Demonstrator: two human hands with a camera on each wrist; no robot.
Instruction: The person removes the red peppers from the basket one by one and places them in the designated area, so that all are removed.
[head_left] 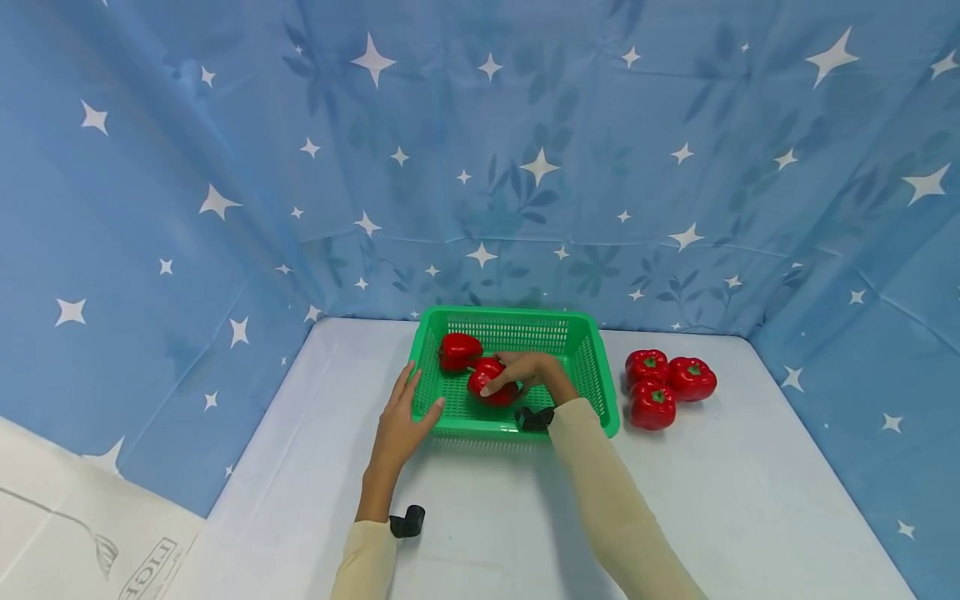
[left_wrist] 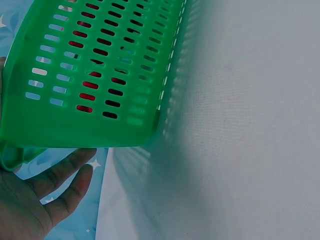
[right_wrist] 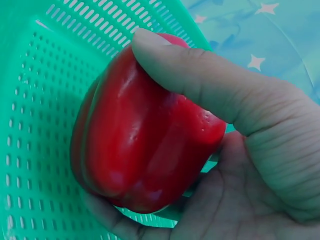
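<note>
My right hand [head_left: 528,371] grips a red bell pepper [head_left: 491,383] inside the green plastic basket [head_left: 609,392]. In the right wrist view the thumb lies across the top of that bell pepper [right_wrist: 135,135] and the fingers curl beneath it. Behind and to its left, a second red bell pepper [head_left: 459,352] lies in the basket. My left hand [head_left: 401,421] is at the basket's near left corner, fingers spread along its left side. Seen from the left wrist, the thumb and fingers [left_wrist: 70,195] are straight beside the perforated basket wall [left_wrist: 75,125].
Three red bell peppers [head_left: 651,404] stand grouped on the white table [head_left: 750,500], right of the basket. A blue curtain [head_left: 480,167] with white stars hangs behind the table and along its sides. Pale printed cloth [head_left: 82,533] shows at the lower left.
</note>
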